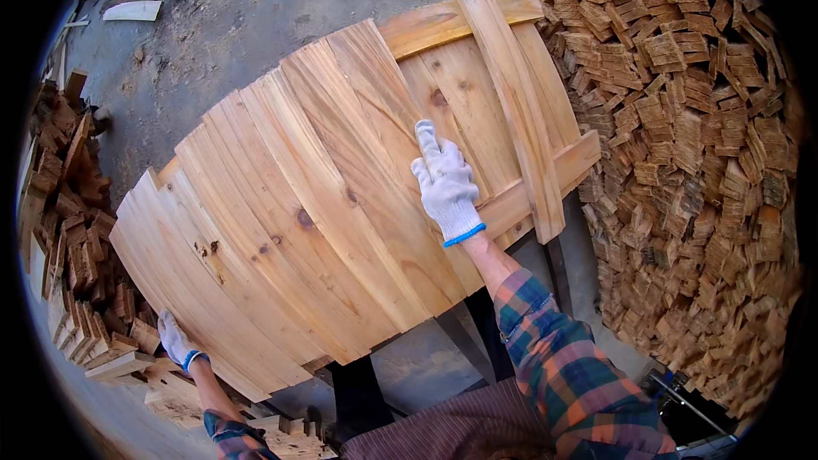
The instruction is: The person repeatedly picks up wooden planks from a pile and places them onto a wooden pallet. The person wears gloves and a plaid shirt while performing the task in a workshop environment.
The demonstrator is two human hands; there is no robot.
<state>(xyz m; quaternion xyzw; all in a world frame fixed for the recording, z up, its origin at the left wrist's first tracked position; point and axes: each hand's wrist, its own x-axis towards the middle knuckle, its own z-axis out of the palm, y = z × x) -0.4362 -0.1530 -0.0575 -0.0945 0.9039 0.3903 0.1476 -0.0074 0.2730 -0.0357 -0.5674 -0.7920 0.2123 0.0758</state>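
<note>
A row of pale wooden planks [298, 213] lies side by side in front of me, their ends stepped unevenly. My right hand [446, 183], in a white knitted glove with a blue cuff, rests on the planks near the right end of the row, fingers stretched out and pointing away from me. My left hand [176, 341], gloved the same way, is against the outer plank at the row's lower left end. Its fingers look extended along that edge, partly hard to see. A loose narrow board [515, 102] lies crosswise over two rails on the right.
The planks lie over a yellowish far rail [460, 24] and a near rail [579, 162], above dark metal legs [467, 345]. Stacked wood blocks [682, 162] fill the right side. More wood offcuts [85, 238] are piled at left. Wood scraps [134, 10] lie on the concrete floor [221, 0].
</note>
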